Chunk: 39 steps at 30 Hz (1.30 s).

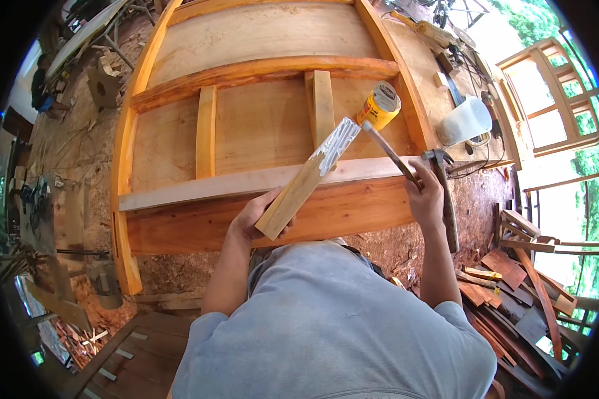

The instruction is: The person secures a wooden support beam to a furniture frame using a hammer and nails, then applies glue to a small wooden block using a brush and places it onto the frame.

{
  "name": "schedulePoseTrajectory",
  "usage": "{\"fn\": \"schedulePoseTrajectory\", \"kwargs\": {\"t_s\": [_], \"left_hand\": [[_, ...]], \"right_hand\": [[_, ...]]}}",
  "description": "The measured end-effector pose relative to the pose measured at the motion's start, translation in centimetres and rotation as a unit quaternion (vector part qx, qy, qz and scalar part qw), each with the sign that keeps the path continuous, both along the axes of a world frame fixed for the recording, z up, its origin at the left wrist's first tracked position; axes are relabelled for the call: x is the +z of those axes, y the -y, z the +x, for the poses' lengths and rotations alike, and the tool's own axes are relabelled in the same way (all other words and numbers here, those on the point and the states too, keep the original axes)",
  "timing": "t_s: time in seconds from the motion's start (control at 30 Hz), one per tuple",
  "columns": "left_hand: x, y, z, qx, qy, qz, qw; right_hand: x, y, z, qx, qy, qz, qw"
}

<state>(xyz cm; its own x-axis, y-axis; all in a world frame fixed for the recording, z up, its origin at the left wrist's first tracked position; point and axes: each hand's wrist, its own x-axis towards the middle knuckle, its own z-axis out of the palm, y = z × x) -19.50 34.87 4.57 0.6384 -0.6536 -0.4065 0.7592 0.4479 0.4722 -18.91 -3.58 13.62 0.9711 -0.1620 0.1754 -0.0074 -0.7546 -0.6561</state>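
My left hand [251,216] is closed around the lower end of a short wooden block [293,196], held tilted over the frame. Wavy streaks of white glue [339,143] coat the block's upper end. In my right hand [427,199] is a thin stick [391,151], its whitish tip close to the glued end. Just beyond that tip stands a yellow can [379,106] with a grey top. A claw hammer [444,193] lies right beside my right hand. Below them is a large orange-stained wooden frame [273,216], with a pale strip [246,186] along its near rail.
Two short crosspieces [206,133] stand inside the frame's panel. To the right are a translucent white bucket [466,121], cables and tools on a board. Wood offcuts [506,269] pile up at the lower right. An unfinished window frame [546,100] stands at the far right.
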Motion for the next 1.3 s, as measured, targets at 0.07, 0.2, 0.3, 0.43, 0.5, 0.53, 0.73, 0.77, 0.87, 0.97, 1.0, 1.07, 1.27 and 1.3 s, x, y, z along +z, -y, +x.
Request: {"fn": "schedulePoseTrajectory", "kwargs": {"t_s": [0.07, 0.2, 0.3, 0.43, 0.5, 0.53, 0.73, 0.77, 0.87, 0.97, 1.0, 1.07, 1.27, 1.3], "left_hand": [[0.2, -0.1, -0.1, -0.006, -0.001, 0.001, 1.0], [-0.3, -0.2, 0.2, -0.023, 0.005, -0.026, 0.999], [-0.4, -0.5, 0.0, -0.035, 0.009, -0.039, 0.999], [-1.0, -0.6, 0.0, -0.039, 0.018, -0.021, 0.999], [-1.0, -0.5, 0.1, -0.03, 0.022, -0.012, 0.999], [-1.0, -0.6, 0.1, -0.03, 0.023, -0.012, 0.999], [-0.6, -0.3, 0.0, -0.019, 0.003, -0.02, 1.0], [-0.6, -0.3, 0.1, -0.024, 0.005, -0.011, 1.0], [-0.8, -0.4, 0.0, -0.025, 0.0, -0.011, 1.0], [-1.0, -0.3, 0.0, -0.031, -0.018, -0.029, 0.999], [-1.0, -0.4, 0.0, -0.035, -0.03, -0.038, 0.998], [-0.8, -0.4, 0.1, -0.036, -0.02, -0.036, 0.999], [-0.8, -0.5, -0.3, -0.026, 0.016, -0.013, 0.999], [-0.8, -0.5, -0.2, -0.022, 0.021, -0.014, 0.999]], "right_hand": [[-0.6, -1.3, 0.4, 0.012, 0.06, 0.029, 0.998], [-3.3, -1.3, -0.1, 0.065, 0.051, -0.027, 0.996], [-1.6, 0.4, -1.4, 0.051, 0.061, -0.078, 0.994], [-0.6, -0.8, 0.1, 0.012, 0.091, 0.032, 0.995], [-1.1, -2.0, 0.5, 0.021, 0.09, 0.035, 0.995], [-1.4, -2.7, 0.5, 0.027, 0.064, 0.049, 0.996], [-5.7, -5.7, 1.5, -0.032, -0.136, 0.361, 0.922], [-6.6, -6.2, 2.1, -0.007, -0.063, 0.303, 0.951], [-6.6, -8.8, 3.2, 0.03, 0.034, 0.197, 0.979], [-6.5, -9.0, 2.3, 0.043, 0.078, 0.113, 0.99], [-6.6, -8.0, 1.3, 0.051, 0.069, 0.09, 0.992], [-6.4, -5.9, -0.7, 0.064, 0.051, 0.049, 0.995], [-3.9, -0.3, -4.4, 0.113, 0.021, -0.04, 0.993], [-3.9, -0.4, -4.1, 0.111, 0.024, -0.039, 0.993]]}}
